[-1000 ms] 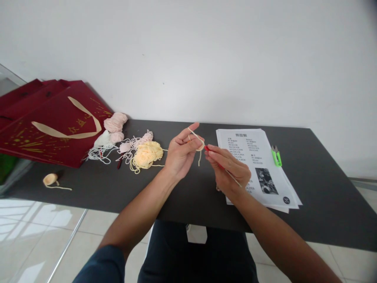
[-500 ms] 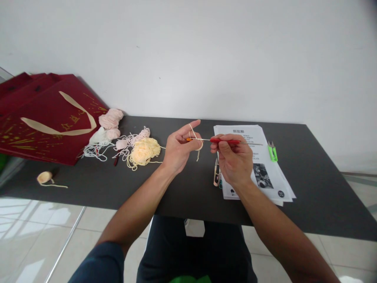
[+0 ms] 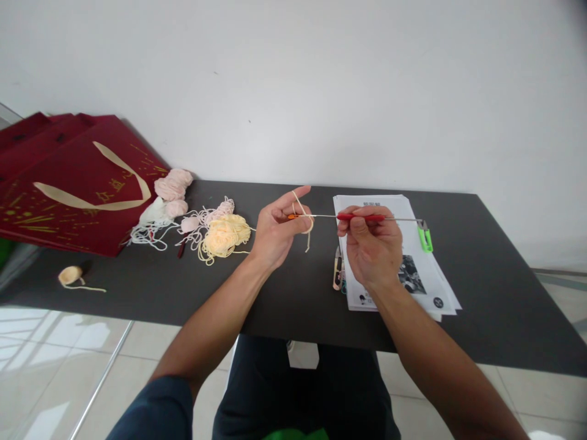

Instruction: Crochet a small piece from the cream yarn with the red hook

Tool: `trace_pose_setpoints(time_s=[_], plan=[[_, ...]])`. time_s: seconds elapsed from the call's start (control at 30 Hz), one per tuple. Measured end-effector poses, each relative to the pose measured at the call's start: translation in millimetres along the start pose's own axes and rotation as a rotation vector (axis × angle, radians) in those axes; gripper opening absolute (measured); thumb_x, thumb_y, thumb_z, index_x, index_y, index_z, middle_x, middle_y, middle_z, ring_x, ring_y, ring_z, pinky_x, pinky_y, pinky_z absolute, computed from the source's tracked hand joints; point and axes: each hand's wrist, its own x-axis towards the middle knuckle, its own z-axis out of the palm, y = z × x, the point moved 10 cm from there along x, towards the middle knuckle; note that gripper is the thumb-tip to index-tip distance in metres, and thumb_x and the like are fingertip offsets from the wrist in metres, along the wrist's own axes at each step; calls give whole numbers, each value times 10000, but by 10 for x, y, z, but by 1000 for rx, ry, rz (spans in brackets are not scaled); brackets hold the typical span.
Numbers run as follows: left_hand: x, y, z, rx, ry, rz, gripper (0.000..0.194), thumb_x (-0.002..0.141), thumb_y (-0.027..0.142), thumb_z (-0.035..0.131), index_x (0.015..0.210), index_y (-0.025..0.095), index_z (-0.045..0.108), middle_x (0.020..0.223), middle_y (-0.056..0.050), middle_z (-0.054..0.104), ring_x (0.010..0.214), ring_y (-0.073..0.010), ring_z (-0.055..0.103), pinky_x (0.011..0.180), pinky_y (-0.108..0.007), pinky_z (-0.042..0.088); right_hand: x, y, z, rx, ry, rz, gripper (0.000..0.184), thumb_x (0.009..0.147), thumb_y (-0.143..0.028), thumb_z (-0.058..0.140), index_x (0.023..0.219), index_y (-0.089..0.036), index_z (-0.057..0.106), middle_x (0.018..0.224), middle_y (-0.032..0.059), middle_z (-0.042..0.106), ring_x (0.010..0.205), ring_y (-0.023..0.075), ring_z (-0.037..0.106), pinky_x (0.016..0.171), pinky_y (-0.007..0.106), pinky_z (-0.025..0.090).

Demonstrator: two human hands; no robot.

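My left hand (image 3: pixel 277 235) pinches a strand of cream yarn (image 3: pixel 308 235) between thumb and fingers. The strand loops over the raised index finger, and a short tail hangs below the thumb. My right hand (image 3: pixel 372 247) grips the red handle of a crochet hook (image 3: pixel 362 218), held nearly level. Its thin metal shaft reaches left through the yarn at my left fingers, where a small orange piece (image 3: pixel 293 216) shows. A thin metal end sticks out to the right. The cream yarn ball (image 3: pixel 224 235) lies left of my left wrist, with strands leading toward that hand.
Printed sheets (image 3: pixel 424 281) lie under my right hand, with green thread snips (image 3: pixel 425 237) and pale-handled snips (image 3: pixel 337 272) beside them. Pink yarn (image 3: pixel 173 184), white yarn (image 3: pixel 153 214) and a small crocheted cup (image 3: pixel 70 275) are left. Dark red gift bags (image 3: pixel 82 183) lean on the wall.
My right hand has turned the hook level and pulled it rightward, baring its shaft between the hands. The left hand keeps its pinch on the yarn. The view has shifted slightly.
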Motion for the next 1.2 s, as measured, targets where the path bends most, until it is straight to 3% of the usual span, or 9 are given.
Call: trace_pose_setpoints(time_s=[0.4,0.6,0.73,0.97,1.1,1.2], plan=[[33,7,-17,-10,-52,-2,440,639,88,761,1062,191,827,663,14,642,618,-96,493,601,-256,359,-38,-126,2,-95,-29,-111,133,877,-293,810,917,-268,685,911,-10,790,654,126,682,585,302,561],[29,-52,46,-77,-119,-97,367,614,106,693,948,162,834,588,2,571,557,-103,428,557,-281,306,3,-87,26,-14,-70,-37,162,857,-311,835,908,-267,687,886,-14,787,642,113,656,572,272,536],[29,-76,54,-117,-123,-121,280,599,119,701,844,172,824,575,-2,568,558,-108,454,549,-274,339,19,110,35,99,-83,157,214,810,-334,877,877,-266,685,850,-33,770,632,96,637,561,234,544],[8,-24,-20,53,-40,28,196,689,202,894,875,226,838,789,-25,758,716,-125,657,710,-269,502,-55,406,-1,258,19,388,169,813,-334,880,885,-275,739,928,-49,818,744,65,741,710,166,657],[-7,-17,-61,157,38,66,184,709,214,890,886,213,844,862,-38,789,744,-128,663,710,-264,506,-80,400,-4,218,53,364,163,830,-351,865,912,-273,748,972,-42,834,800,80,785,782,196,692],[-24,-4,-73,187,97,70,373,704,195,876,1074,216,829,796,-8,758,705,-109,640,709,-258,498,-106,390,-7,150,72,319,155,851,-348,845,933,-268,742,985,-33,835,836,98,800,803,220,702]])
